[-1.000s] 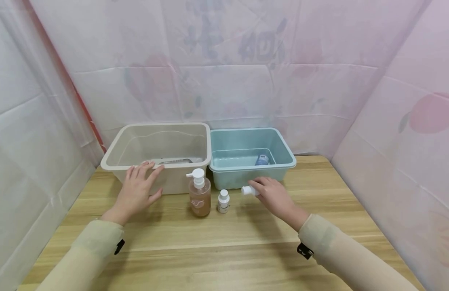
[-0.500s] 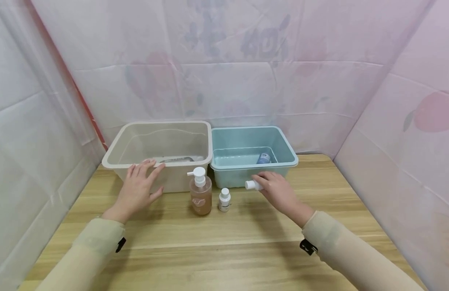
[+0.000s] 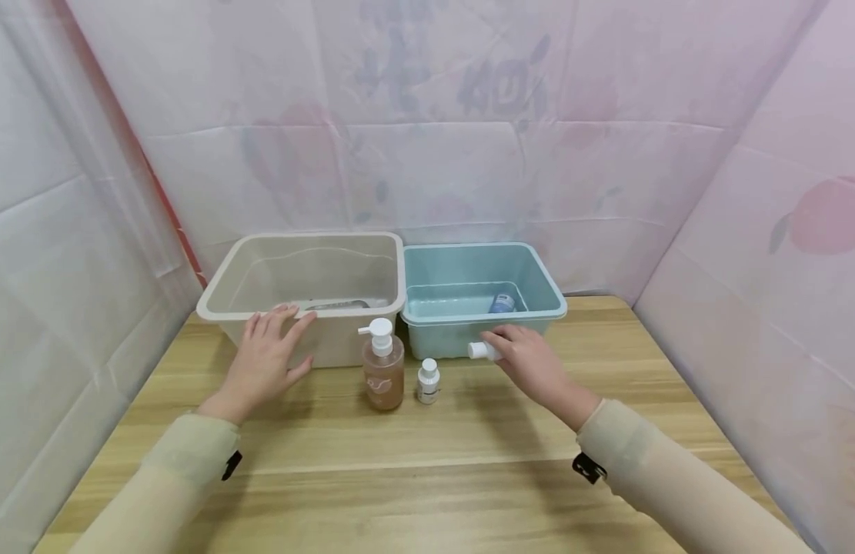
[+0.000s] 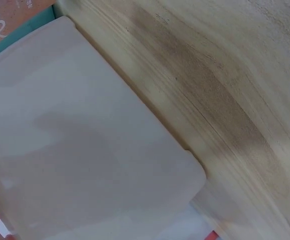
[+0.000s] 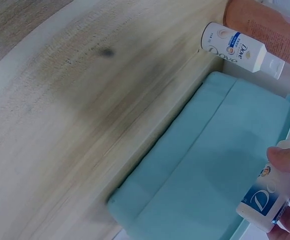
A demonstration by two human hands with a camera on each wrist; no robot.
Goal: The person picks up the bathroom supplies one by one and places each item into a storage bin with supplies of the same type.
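I am gripping a Dove bottle [image 3: 484, 352] in my right hand [image 3: 531, 366] before the teal bin [image 3: 552, 296], my left hand [image 3: 266, 358] lying flat-fingered against the beige bin [image 3: 212, 296].

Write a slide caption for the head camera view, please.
Right hand holds a small white plastic bottle before the light blue plastic bin.

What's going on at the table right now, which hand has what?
A person is working at a wooden table with two tubs side by side. The right hand holds a small white-capped bottle on its side, just in front of the blue tub, which already has a bottle inside. The left hand rests flat against the front wall of the beige tub. A pump bottle and another small bottle stand upright on the table between the hands.
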